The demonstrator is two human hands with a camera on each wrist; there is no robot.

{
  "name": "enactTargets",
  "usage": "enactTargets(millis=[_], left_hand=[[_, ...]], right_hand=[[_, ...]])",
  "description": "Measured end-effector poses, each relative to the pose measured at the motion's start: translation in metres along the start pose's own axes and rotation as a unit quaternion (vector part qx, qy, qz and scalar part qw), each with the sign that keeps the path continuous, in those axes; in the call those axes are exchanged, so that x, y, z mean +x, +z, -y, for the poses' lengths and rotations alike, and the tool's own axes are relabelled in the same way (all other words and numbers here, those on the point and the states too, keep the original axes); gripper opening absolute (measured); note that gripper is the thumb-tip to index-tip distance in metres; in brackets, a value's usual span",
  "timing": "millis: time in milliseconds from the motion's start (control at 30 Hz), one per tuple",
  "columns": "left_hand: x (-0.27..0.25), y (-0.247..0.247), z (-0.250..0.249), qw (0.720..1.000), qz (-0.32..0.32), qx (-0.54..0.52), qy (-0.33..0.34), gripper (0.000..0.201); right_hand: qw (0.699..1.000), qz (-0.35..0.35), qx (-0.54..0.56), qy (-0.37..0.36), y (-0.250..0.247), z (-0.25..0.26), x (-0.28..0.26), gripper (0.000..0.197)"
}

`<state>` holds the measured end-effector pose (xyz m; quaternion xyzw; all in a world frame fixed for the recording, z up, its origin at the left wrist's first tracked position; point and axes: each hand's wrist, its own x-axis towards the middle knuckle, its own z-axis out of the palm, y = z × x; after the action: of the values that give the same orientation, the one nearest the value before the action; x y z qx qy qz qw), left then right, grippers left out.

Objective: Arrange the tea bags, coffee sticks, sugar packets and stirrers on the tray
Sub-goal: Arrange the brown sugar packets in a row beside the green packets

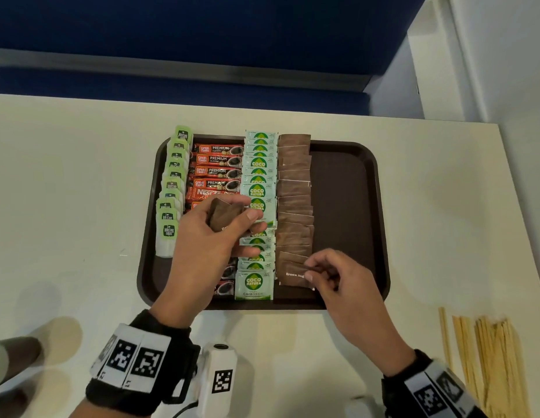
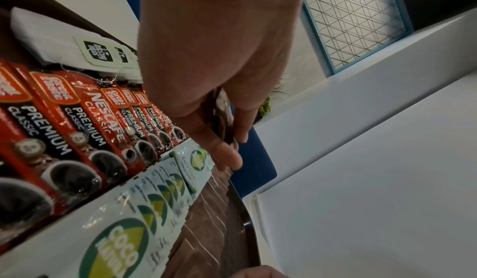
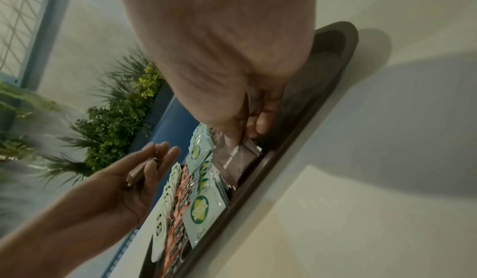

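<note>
A dark brown tray (image 1: pixel 347 206) holds four overlapping columns: green-tagged tea bags (image 1: pixel 171 188), red coffee sticks (image 1: pixel 216 170), Coco Natura sugar packets (image 1: pixel 258 188) and brown sugar packets (image 1: pixel 294 200). My left hand (image 1: pixel 220 224) hovers above the coffee and Coco columns, gripping a small stack of brown sugar packets (image 1: pixel 225 214) (image 2: pixel 222 115). My right hand (image 1: pixel 326 273) pinches the right edge of the nearest brown sugar packet (image 1: pixel 294 274) (image 3: pixel 240 160), which lies at the front end of its column. Wooden stirrers (image 1: pixel 486 363) lie on the table right of the tray.
The tray's right strip (image 1: pixel 347 242) is bare. The white table (image 1: pixel 81 176) ends at a blue wall behind and an edge on the right. A brown cylinder (image 1: pixel 15 354) sits at the near left corner. Plants (image 3: pixel 116 123) show in the right wrist view.
</note>
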<state>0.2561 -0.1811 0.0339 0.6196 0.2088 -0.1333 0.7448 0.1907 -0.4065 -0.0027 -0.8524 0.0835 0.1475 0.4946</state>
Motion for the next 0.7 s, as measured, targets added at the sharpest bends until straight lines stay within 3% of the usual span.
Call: enactTargets(millis=[233, 533, 700], left_hand=[[0.002, 0.0, 0.005, 1.0, 0.002, -0.007, -0.003, 0.028], [0.003, 0.0, 0.012, 0.997, 0.038, -0.056, -0.026, 0.025], [0.0, 0.0, 0.012, 0.997, 0.064, -0.048, -0.02, 0.027]], right_hand=[[0.994, -0.021, -0.098, -0.045, 0.008, -0.007, 0.004, 0.019], [0.992, -0.016, -0.114, -0.043, 0.006, -0.007, 0.005, 0.024], [0.993, -0.072, -0.079, -0.046, -0.004, 0.009, 0.006, 0.019]])
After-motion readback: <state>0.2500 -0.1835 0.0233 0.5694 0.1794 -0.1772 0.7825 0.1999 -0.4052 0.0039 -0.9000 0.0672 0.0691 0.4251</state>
